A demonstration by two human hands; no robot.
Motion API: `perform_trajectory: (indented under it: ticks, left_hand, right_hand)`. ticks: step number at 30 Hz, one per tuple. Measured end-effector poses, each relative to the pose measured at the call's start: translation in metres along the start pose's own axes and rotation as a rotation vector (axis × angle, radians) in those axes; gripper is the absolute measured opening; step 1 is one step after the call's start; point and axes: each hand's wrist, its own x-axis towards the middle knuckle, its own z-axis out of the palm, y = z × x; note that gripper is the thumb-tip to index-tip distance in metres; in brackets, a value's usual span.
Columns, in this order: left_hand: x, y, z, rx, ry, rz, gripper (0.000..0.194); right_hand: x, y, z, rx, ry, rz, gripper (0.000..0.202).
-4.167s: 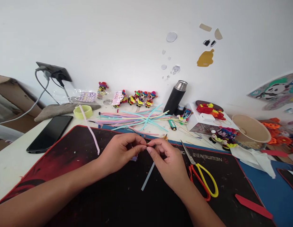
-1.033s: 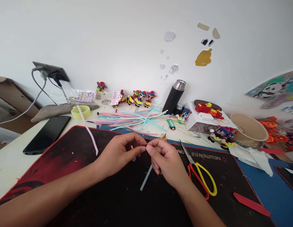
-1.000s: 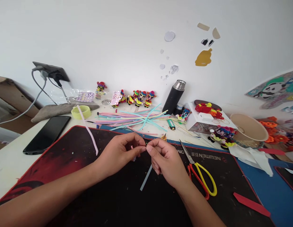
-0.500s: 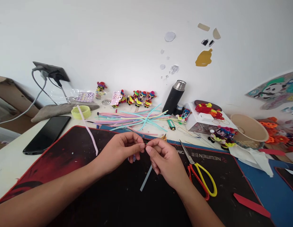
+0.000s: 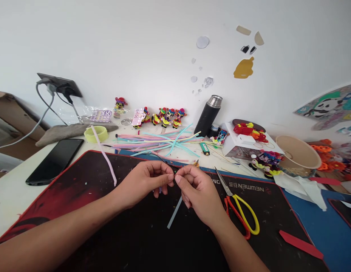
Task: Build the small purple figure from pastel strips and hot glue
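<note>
My left hand [image 5: 152,177] and my right hand [image 5: 196,190] meet fingertip to fingertip above the dark desk mat [image 5: 130,241]. Both are closed in a pinch, thumbs against forefingers. Whatever lies between the tips is too small to name. A bit of pale lilac shows under the curled fingers of the left hand. Below the right hand, a narrow greyish strip [image 5: 174,214] slants down over the mat, its upper end hidden by the fingers. Scissors [image 5: 234,200] with one red and one yellow handle lie right of the right hand, blades partly apart.
Behind the hands lies a bundle of pastel pipe cleaners [image 5: 152,141]. A lilac pipe cleaner [image 5: 105,158] crosses the mat's left edge near a phone [image 5: 54,160]. A black flask [image 5: 207,117], small fuzzy figures [image 5: 166,118] and a beige bowl [image 5: 298,155] stand behind. A red strip [image 5: 301,244] lies right.
Both hands keep the same pinch, the fingertips only slightly shifted. The whole view has moved a little; the things on the desk lie as before.
</note>
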Motion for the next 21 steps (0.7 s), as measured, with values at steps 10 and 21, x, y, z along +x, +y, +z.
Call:
perform_trajectory:
  ticks: [10, 21]
  left_hand:
    - [-0.0042, 0.0090, 0.0030, 0.095, -0.004, 0.015, 0.023]
    - [-0.0035, 0.0060, 0.0047, -0.060, 0.047, -0.004, 0.035]
  right_hand:
    - [-0.0023, 0.0007, -0.0001, 0.006, -0.005, 0.010, 0.024]
    - [-0.0019, -0.0003, -0.0001, -0.009, -0.011, 0.025, 0.032]
